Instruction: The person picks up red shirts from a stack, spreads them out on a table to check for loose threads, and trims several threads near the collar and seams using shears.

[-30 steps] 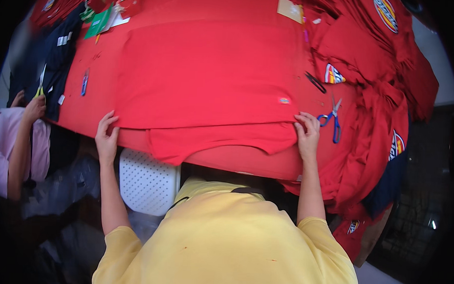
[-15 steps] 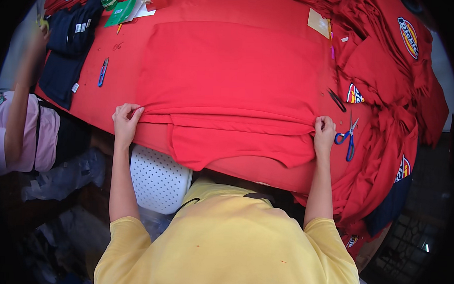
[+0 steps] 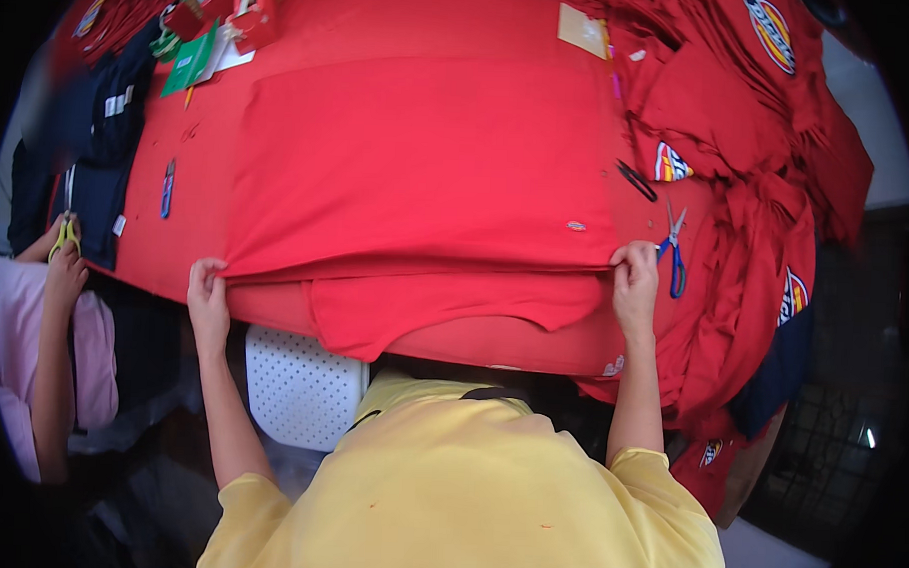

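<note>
A red shirt (image 3: 419, 163) lies spread over the red-covered table in front of me, folded across its width. My left hand (image 3: 208, 290) pinches the near fold at its left end. At the right end of the same fold, my right hand (image 3: 635, 282) has it between thumb and fingers. The stretch of fold between them looks drawn fairly straight. Below it, a curved cut-out part of the shirt (image 3: 374, 306) reaches toward the table's near edge. A small oval label (image 3: 575, 226) shows on the upper layer, near my right hand.
Blue-handled scissors (image 3: 675, 254) and black thread snips (image 3: 636, 180) lie right, beside heaped red garments (image 3: 747, 234). A blue cutter (image 3: 167, 189) lies left, near dark folded garments (image 3: 105, 122). A co-worker at left holds yellow scissors (image 3: 66, 235). A white perforated basket (image 3: 301, 389) stands below the edge.
Both hands have come lower in the picture with the fold, covering more of the curved part. The oval label has come into view. The co-worker's raised hand has dropped to the dark garments.
</note>
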`<state>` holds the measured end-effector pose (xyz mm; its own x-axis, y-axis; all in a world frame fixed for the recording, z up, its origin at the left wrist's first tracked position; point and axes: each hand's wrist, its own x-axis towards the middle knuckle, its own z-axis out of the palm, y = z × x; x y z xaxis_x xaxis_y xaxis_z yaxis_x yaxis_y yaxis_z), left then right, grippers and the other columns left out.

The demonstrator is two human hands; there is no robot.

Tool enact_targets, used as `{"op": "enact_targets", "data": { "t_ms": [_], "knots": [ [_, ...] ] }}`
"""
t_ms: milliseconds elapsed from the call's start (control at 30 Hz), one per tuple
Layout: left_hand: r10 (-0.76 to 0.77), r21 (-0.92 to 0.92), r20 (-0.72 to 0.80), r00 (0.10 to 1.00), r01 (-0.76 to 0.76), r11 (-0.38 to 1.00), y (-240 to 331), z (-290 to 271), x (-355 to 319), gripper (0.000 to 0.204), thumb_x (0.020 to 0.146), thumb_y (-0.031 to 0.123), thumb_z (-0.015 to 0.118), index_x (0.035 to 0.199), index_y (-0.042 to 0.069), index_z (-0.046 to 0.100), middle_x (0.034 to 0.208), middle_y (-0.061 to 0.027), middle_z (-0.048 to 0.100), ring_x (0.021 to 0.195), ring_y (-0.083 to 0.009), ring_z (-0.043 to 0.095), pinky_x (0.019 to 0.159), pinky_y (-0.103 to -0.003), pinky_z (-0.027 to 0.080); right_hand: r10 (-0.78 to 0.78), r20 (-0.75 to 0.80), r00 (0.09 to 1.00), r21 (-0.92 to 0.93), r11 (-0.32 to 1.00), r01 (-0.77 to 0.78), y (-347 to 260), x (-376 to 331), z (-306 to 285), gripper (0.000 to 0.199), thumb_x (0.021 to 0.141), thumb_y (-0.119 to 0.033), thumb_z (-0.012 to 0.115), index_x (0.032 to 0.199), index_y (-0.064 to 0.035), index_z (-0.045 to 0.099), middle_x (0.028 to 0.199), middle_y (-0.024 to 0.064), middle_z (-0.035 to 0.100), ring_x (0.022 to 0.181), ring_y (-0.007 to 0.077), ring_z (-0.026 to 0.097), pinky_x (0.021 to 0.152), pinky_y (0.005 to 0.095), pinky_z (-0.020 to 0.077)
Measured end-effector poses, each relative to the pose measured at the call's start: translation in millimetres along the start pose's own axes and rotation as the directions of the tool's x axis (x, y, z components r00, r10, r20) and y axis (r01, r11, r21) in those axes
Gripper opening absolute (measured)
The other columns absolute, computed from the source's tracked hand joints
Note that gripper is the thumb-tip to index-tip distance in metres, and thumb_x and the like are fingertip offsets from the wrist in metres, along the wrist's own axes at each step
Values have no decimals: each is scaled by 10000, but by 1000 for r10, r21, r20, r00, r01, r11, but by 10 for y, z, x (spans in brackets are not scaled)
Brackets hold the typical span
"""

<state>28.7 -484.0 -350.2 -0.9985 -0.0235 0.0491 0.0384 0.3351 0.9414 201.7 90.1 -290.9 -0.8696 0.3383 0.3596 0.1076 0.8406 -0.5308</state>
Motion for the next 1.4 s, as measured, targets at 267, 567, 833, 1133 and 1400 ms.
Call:
{"op": "enact_targets", "data": {
  "t_ms": [267,567,833,1133,1400],
  "knots": [
    [-318,-273,135,938,344,899,374,-19,80,400,886,48,601,1266,21,480,1062,-63,551,979,-131,550,912,-292,433,620,54,783,489,667,-562,273,-30,116,129,897,-131,556,849,-36,629,898,72,619,767,265,597,702,339,469],
    [207,-224,486,849,-108,969,720,-859,185,318,775,84,715,1065,-31,650,1034,-101,662,875,-141,638,760,-263,501,247,642,726,468,624,-626,258,362,-557,218,883,-242,622,840,-28,619,798,24,650,791,143,635,699,317,463],
    [207,205,135,969,-232,951,1479,370,607,551,930,329,618,1348,13,445,1313,-181,515,1165,-231,533,975,-355,428,17,405,914,430,879,-207,-262,1075,-151,506,939,-283,586,1346,4,499,1382,129,517,1325,220,432,1094,320,309],
    [-120,547,593,797,-288,787,1044,817,-915,319,820,287,712,800,-9,594,811,-177,587,802,-357,587,735,-439,463,-152,579,801,215,976,29,-256,-163,194,424,872,-51,605,1292,-35,556,1095,149,638,982,233,616,859,325,483],
    [-42,-583,365,930,264,768,1847,312,-255,246,948,227,582,983,-6,652,926,-47,644,805,-120,595,703,-263,477,-87,406,910,914,48,-403,-730,732,-423,514,863,-281,672,1266,18,559,1139,167,624,1027,237,611,887,340,487]
  ]
}}
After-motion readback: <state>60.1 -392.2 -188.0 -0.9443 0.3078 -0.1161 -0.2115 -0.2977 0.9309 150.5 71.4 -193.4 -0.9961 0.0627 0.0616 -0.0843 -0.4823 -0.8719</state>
